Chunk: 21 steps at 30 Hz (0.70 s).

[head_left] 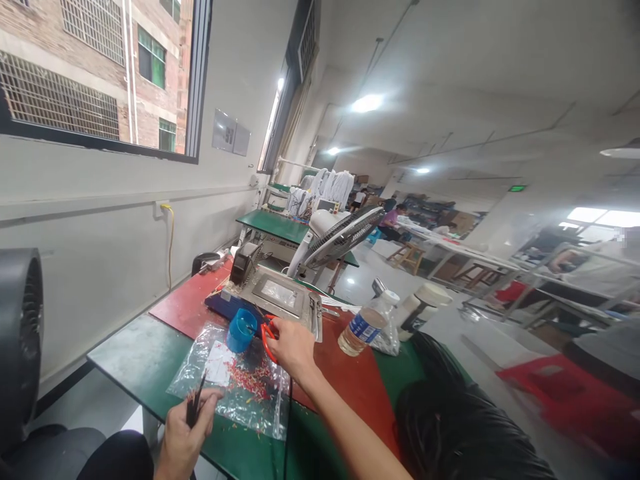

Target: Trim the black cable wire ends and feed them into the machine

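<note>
My right hand (294, 345) is closed around red-handled pliers (268, 343), just right of a blue cup (241, 331). The pliers' jaws are too small to make out well. Lower left, my left hand (186, 427) grips a slim black pointed tool (192, 408) that sticks up between thumb and fingers; its exact kind is unclear. Between the hands lies a clear plastic bag (197, 363), with many tiny red and yellow pieces (247, 379) scattered on it and a white paper label (217, 363) showing. The blue cup stands at the bag's far edge.
Behind the cup sits a metal-topped machine (280, 293) with a blue base. A drink bottle (361, 331) and a white jar (425, 307) stand to the right. A fan (345, 233) leans beyond. A dark bag (460, 413) is at right, and people work farther back.
</note>
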Each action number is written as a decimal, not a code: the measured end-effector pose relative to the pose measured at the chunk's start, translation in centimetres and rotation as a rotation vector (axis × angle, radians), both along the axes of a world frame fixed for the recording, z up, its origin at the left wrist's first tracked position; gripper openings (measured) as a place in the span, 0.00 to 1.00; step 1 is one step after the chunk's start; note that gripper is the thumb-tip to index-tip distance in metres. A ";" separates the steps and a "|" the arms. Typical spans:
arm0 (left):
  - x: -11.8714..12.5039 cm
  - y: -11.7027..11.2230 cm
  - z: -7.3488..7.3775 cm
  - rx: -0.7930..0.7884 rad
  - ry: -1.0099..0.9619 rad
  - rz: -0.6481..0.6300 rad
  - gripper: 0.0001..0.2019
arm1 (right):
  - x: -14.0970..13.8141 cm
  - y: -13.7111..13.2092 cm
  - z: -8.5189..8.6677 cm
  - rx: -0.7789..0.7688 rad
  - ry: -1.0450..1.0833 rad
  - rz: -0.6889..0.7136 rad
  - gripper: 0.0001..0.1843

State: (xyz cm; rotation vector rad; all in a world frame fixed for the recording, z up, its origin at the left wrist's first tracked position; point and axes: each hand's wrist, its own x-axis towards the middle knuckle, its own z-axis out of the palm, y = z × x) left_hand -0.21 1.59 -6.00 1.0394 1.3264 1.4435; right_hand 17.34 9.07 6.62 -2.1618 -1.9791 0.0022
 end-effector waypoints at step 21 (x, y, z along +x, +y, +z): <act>-0.9 0.7 -1.7 0.120 0.118 -0.069 0.18 | 6.9 2.7 6.2 0.063 -0.052 -0.270 0.10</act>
